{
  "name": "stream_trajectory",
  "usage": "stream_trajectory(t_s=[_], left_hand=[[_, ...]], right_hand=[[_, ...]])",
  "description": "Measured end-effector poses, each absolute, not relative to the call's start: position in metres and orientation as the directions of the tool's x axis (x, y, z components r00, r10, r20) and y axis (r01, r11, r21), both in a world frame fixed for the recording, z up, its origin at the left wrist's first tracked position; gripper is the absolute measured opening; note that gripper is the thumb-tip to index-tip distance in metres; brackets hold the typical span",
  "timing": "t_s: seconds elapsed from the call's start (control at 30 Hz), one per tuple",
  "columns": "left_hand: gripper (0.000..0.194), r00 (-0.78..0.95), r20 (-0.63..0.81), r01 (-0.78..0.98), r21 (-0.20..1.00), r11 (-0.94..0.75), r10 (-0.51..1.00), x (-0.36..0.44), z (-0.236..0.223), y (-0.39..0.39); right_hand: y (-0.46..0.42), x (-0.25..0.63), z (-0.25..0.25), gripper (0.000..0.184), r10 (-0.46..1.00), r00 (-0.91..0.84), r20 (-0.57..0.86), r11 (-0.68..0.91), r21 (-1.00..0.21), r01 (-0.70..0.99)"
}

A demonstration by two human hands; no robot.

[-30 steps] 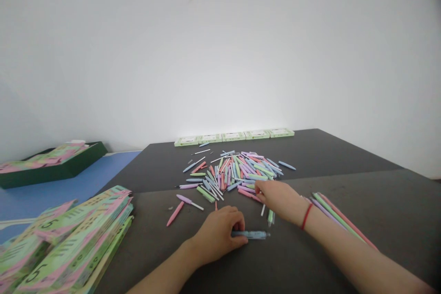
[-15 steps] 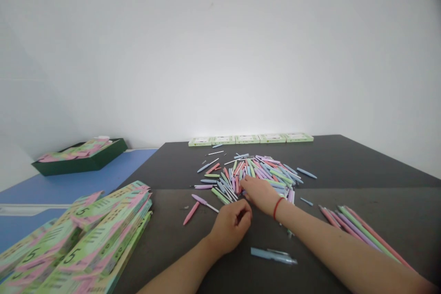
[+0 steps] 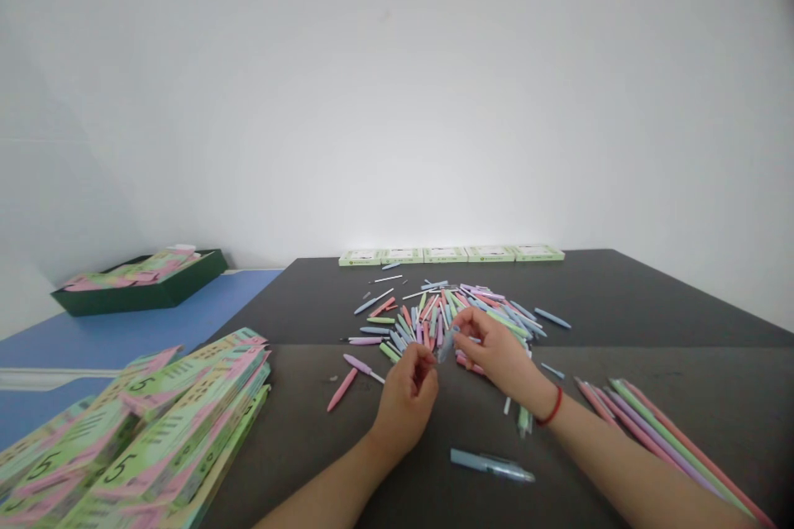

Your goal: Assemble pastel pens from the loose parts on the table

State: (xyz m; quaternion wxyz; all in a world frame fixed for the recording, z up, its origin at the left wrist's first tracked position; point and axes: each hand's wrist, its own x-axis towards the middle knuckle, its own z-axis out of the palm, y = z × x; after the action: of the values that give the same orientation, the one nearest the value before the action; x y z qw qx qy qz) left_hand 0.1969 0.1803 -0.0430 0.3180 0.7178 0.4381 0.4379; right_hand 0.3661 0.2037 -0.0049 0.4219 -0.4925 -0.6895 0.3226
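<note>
My right hand (image 3: 499, 354) pinches a light-blue pen part (image 3: 447, 345) with a clear end, held tilted over the near side of the pile. Close beside it on the left, my left hand (image 3: 406, 398) is closed with curled fingers near the part's lower end; whether anything sits in them is hidden. Behind both hands spreads a pile of pastel pen parts (image 3: 431, 310), with barrels in pink, green, purple and blue and white refills. A whole light-blue pen (image 3: 491, 464) with a clear end lies in front of my right hand.
Pink-and-green cartons (image 3: 155, 430) are stacked at the left. Behind them a dark green tray (image 3: 149, 289) stands on a blue surface. Long pastel pens (image 3: 657, 430) lie at the right. Flat light-green boxes (image 3: 447, 255) line the black table's (image 3: 670, 297) back edge.
My right hand has drawn back from the pile, now with a light-blue pen part in its fingers. My left hand has shifted slightly left and up, close to that part.
</note>
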Motion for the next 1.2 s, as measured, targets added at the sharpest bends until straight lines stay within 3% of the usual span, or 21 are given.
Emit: stream_trajectory(t_s=[0.1, 0.23, 0.4, 0.47, 0.57, 0.73, 0.9, 1.03, 1.2], left_hand=[[0.013, 0.182, 0.383, 0.338, 0.841, -0.424, 0.906, 0.197, -0.041, 0.179], [0.022, 0.198, 0.398, 0.385, 0.808, -0.445, 0.896, 0.197, -0.041, 0.179], [0.027, 0.32, 0.33, 0.424, 0.788, -0.446, 0.888, 0.199, -0.043, 0.179], [0.019, 0.359, 0.293, 0.431, 0.79, -0.436, 0.886, 0.198, -0.043, 0.18], [0.02, 0.339, 0.282, 0.469, 0.776, -0.421, 0.897, 0.196, -0.044, 0.182], [0.018, 0.362, 0.29, 0.576, 0.678, -0.457, 0.886, 0.194, -0.046, 0.184], [0.034, 0.347, 0.319, 0.611, 0.637, -0.47, 0.882, 0.196, -0.049, 0.184], [0.026, 0.341, 0.307, 0.638, 0.619, -0.458, 0.889, 0.196, -0.05, 0.185], [0.019, 0.381, 0.275, 0.673, 0.572, -0.469, 0.883, 0.197, -0.048, 0.184]], right_hand=[[0.197, 0.368, -0.013, 0.022, 0.987, -0.087, 0.133, 0.142, -0.984, 0.106], [0.19, 0.369, -0.023, 0.029, 0.999, -0.048, 0.016, 0.006, -0.98, -0.201], [0.186, 0.371, -0.03, 0.028, 0.997, -0.082, 0.003, -0.026, -0.938, -0.345], [0.186, 0.373, -0.033, 0.028, 0.997, -0.076, 0.026, 0.003, -0.957, -0.291], [0.188, 0.378, -0.037, 0.024, 0.995, -0.089, 0.042, 0.036, -0.997, -0.072], [0.192, 0.39, -0.041, 0.015, 0.983, -0.175, -0.053, -0.002, -0.96, 0.28], [0.199, 0.402, -0.034, 0.009, 0.988, -0.131, -0.087, 0.0, -0.832, 0.555], [0.215, 0.41, -0.026, 0.011, 0.993, -0.107, -0.057, 0.03, -0.738, 0.675], [0.24, 0.401, -0.014, 0.012, 0.987, -0.16, 0.021, 0.147, -0.529, 0.836]])
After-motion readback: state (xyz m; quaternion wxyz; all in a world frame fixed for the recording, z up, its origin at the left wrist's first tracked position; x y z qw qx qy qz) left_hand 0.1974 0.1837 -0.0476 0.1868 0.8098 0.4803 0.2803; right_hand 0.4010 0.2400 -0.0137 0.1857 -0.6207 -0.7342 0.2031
